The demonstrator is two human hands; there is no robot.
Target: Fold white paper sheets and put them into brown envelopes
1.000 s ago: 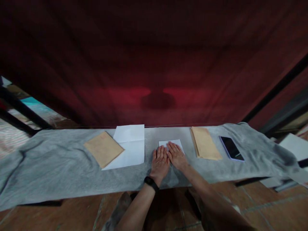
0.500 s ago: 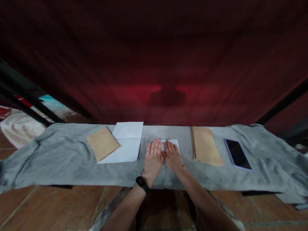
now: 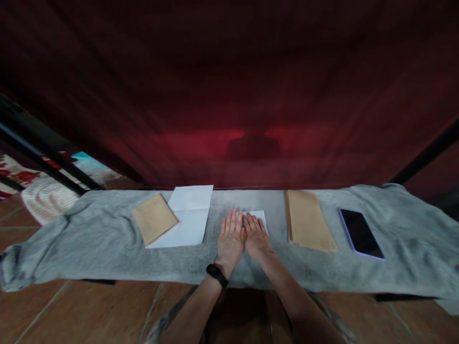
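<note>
My left hand [image 3: 230, 237] lies flat, fingers stretched forward, over the left part of a small white piece of paper [image 3: 261, 216]. Beside it, my right hand [image 3: 256, 235] rests palm down on the same paper, touching the left hand along the thumbs. Only the paper's far edge and right corner show; the rest is under my hands. To the left is a larger creased white sheet [image 3: 190, 222], partly covered by a square brown paper packet [image 3: 155, 219]. A stack of brown paper envelopes [image 3: 309, 220] lies to the right of my hands.
A grey cloth [image 3: 107, 258] covers the narrow bench. Right of the stack lies a phone [image 3: 361, 233] with a dark screen and purple edge. A dark red curtain [image 3: 201, 157] hangs behind. Black bars [image 3: 60, 167] stand at the left, with fabric beyond them.
The view has shifted slightly. My right hand has slid a little closer to my left, narrowing the gap between their fingers. Both stay flat on the paper.
</note>
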